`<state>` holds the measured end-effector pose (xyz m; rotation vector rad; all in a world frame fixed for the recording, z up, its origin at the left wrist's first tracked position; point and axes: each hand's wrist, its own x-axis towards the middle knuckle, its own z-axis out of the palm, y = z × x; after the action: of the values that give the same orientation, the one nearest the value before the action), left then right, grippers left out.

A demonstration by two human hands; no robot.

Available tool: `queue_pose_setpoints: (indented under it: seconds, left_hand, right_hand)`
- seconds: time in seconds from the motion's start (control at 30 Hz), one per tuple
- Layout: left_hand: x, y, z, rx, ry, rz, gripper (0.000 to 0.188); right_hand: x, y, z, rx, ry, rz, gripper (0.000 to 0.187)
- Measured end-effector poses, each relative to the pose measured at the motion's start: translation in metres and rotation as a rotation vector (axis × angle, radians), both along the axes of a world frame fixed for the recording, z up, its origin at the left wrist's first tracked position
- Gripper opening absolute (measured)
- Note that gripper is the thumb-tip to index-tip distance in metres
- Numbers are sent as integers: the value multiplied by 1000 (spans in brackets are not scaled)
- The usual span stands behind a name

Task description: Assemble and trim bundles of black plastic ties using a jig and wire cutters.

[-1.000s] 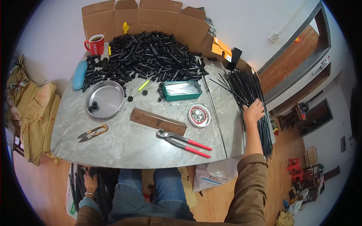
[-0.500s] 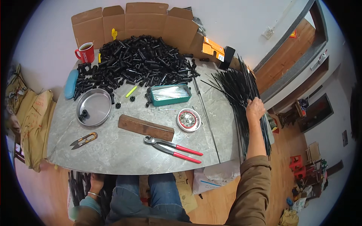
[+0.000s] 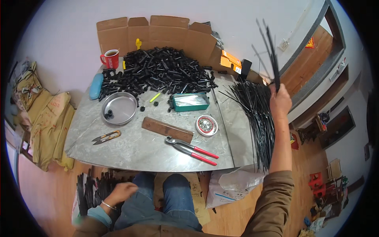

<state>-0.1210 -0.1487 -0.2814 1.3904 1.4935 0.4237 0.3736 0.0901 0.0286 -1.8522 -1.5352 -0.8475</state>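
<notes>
My right hand (image 3: 280,100) is closed round a small bundle of long thin black strips (image 3: 273,59), held upright above the table's right edge. Below and beside it, a big heap of similar black strips (image 3: 256,114) lies along that edge, fanned out at the far end. Over my left thigh hovers my left hand (image 3: 123,192), fingers loosely bent and apart from anything; I see nothing in it. Next to it, below the table's front edge, stand bunches of short black pieces (image 3: 92,185).
On the grey table (image 3: 130,152) lie a mound of black plastic parts (image 3: 166,71), a round metal pan (image 3: 119,108), a teal box of thin pins (image 3: 191,102), a small white bowl (image 3: 206,125), a brown bar (image 3: 167,129), red-handled pincers (image 3: 193,151), snips (image 3: 106,137) and a red mug (image 3: 111,60).
My right hand has lifted a bundle of strips up from the heap. My left hand has moved right, away from the black pieces, to over my thigh. The view has shifted slightly.
</notes>
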Motion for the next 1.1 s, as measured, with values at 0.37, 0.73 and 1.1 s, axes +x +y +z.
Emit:
queue_pose_setpoints:
  seconds: [0.37,0.73,1.1]
  left_hand:
    - [164,59,204,341,-1066,-76,55]
    - [98,68,246,395,-1682,348,35]
    - [78,79,289,252,-1408,133,34]
  right_hand:
    - [-224,-142,-20,-254,-374,927,16]
    - [-254,-184,-41,116,-283,1207,37]
    - [-269,-218,-70,-1180,1398,1237,30]
